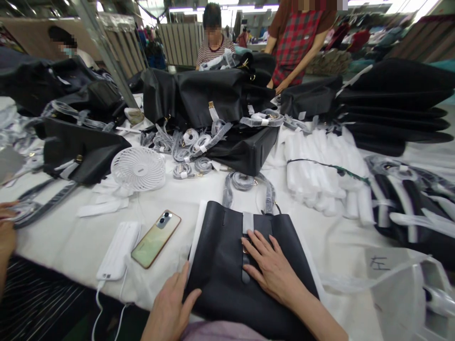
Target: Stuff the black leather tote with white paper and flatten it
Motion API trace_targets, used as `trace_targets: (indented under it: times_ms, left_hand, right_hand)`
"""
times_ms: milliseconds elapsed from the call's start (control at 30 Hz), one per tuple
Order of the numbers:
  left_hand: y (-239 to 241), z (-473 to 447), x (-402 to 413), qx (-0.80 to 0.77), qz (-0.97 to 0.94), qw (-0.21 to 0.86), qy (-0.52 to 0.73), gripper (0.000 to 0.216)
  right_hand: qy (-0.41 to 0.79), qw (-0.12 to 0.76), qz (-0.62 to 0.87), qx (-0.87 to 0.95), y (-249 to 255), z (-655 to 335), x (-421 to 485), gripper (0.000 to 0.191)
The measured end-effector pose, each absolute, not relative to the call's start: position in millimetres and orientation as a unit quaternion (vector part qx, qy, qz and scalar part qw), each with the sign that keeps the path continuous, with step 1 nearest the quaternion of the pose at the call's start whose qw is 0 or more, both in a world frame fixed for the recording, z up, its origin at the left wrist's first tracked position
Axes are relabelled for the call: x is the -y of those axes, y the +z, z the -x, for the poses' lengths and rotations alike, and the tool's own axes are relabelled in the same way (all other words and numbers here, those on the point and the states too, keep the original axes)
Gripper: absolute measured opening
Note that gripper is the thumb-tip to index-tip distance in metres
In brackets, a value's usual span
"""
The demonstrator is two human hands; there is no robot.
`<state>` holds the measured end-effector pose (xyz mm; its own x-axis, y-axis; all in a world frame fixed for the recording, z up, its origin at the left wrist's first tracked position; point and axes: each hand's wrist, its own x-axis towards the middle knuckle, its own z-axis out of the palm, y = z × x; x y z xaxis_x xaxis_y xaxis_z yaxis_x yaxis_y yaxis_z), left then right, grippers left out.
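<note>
A black handbag (220, 251) lies flat in front of me on the white-covered table, with a white sheet edge showing beneath it. My right hand (268, 265) rests on the bag's front with fingers spread, beside the strap and its metal clasp. A pale wrapping (248, 221) covers the strap's upper part. At the bag's left edge is my left hand (174, 296), fingers stretched along the side and thumb apart. The bag's wrapped handle (270, 192) extends beyond its top edge, next to a coiled wrapped strap (242, 181).
A phone (156, 239), a white power bank (119, 251) with cable and a small white fan (138, 169) lie left. Black bags (209, 94) are piled ahead. White rolls (316, 170) and a plastic bin (394, 289) are right. Another person's hand (5, 232) is far left.
</note>
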<state>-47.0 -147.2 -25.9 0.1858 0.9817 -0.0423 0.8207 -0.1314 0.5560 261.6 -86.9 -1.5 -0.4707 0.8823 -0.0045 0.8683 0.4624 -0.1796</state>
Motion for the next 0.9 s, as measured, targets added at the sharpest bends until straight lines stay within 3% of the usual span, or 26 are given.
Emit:
trace_targets:
  times_ms: [167, 400, 500, 600, 733, 833, 900]
  left_hand:
    - [-31, 54, 146, -0.593, -0.755, 0.230, 0.161, 0.056]
    - [17, 17, 106, -0.527, -0.809, 0.160, 0.206, 0.051]
    - [30, -31, 89, -0.399, -0.871, 0.184, 0.219, 0.058]
    - [32, -82, 80, -0.297, -0.911, 0.206, 0.197, 0.059]
    - [24, -132, 77, -0.228, -0.939, 0.205, 0.153, 0.064]
    - [12, -155, 78, -0.183, -0.957, 0.188, 0.124, 0.075]
    - [1, -165, 79, -0.160, -0.964, 0.181, 0.108, 0.078]
  right_hand:
    - [0.107, 0.028, 0.511, 0.852, -4, -258, 85, 0.054]
    - [0.129, 0.038, 0.533, 0.835, 11, -253, 90, 0.059]
    - [0.142, 0.094, 0.542, 0.823, 16, -252, 102, 0.055]
    - [0.151, 0.231, 0.559, 0.782, 18, -262, 131, 0.040]
    - [0.121, 0.432, 0.763, 0.465, 13, -299, 182, 0.025]
    - [0.192, 0.504, 0.828, 0.153, 6, -335, 204, 0.046]
    - [0.260, 0.525, 0.810, 0.038, 0, -354, 204, 0.063]
